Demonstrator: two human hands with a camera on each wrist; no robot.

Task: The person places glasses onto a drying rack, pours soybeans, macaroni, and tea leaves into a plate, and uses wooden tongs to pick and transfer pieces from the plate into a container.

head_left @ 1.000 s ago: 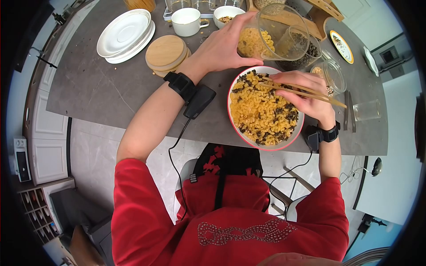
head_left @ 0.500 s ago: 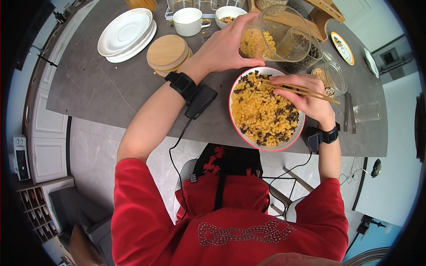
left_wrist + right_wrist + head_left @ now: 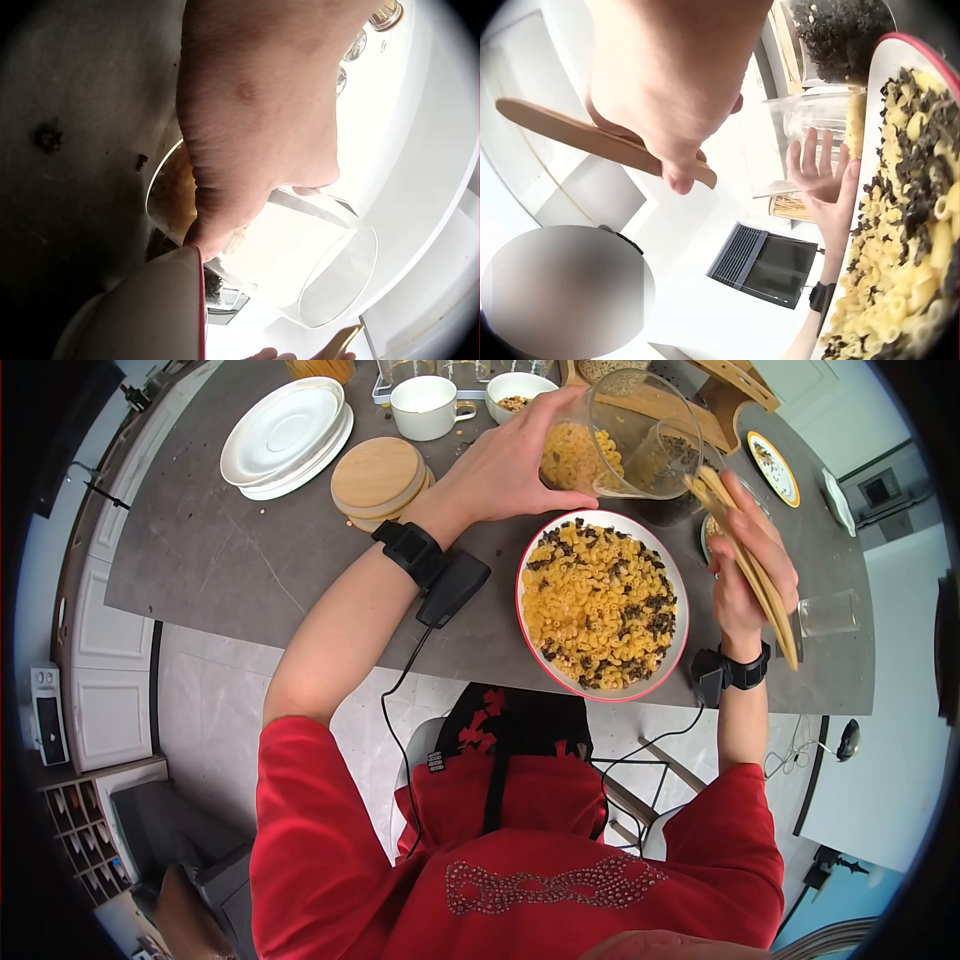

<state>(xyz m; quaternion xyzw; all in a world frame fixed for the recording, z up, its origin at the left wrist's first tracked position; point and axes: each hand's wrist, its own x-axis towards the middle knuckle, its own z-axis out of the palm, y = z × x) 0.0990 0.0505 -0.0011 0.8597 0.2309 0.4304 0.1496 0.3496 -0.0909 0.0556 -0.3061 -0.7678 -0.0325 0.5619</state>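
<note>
A glass jar [image 3: 640, 455] with yellow macaroni [image 3: 572, 458] in its lower end lies tilted beyond the bowl, and my left hand [image 3: 515, 465] grips its side. In the right wrist view the fingers of the left hand [image 3: 825, 180] spread round the glass. My right hand [image 3: 752, 575] pinches wooden tongs [image 3: 780, 622] above the table, right of the bowl; the tongs [image 3: 577, 139] have nothing visible between their tips. White, red-rimmed, the bowl [image 3: 682, 635] contains macaroni mixed with dark bits. The left thumb lies close to its far rim.
Stacked white plates [image 3: 278, 435], wooden lids [image 3: 375, 478] and a white cup [image 3: 422, 410] stand at the left and back. A jar of dark bits [image 3: 840, 37] is behind the bowl. A small glass [image 3: 828, 613] lies at the right, with an oval plate [image 3: 772, 468] farther back.
My right hand has risen out of the bowl and moved right with the tongs, which now point up and away toward the jar's mouth. The left hand and its jar have barely moved.
</note>
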